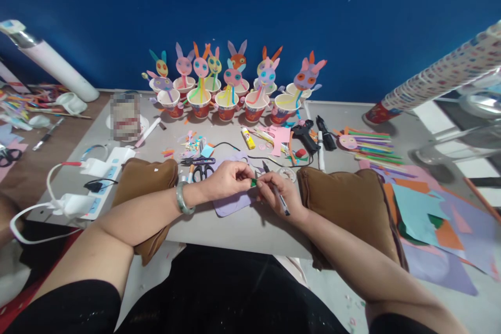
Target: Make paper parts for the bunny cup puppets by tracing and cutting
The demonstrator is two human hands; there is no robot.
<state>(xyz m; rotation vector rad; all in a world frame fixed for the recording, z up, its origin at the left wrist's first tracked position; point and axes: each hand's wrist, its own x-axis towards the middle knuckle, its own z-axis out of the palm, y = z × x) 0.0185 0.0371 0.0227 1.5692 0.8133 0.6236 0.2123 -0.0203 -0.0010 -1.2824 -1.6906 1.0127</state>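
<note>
Low over the table, my left hand point(229, 180) pinches a small green piece point(254, 182), which looks like paper. My right hand point(287, 195) meets it from the other side, its fingertips at the green piece, with a pen point(282, 201) lying across the fingers. Beneath both hands is a sheet of purple paper point(229, 209), partly covered by them. Black-handled scissors point(202, 174) and thread snips point(198, 160) lie beside my left wrist. A roll of clear tape point(288, 173) sits just beyond my right hand.
Paper cups with paper rabbit heads point(199, 109) stand along the blue wall. A glue stick point(248, 138), a hot glue gun point(306, 135) and paper scraps lie before them. Brown cushions point(344, 209) flank my arms. A power strip point(107, 180) is left; coloured paper point(418, 214) is right.
</note>
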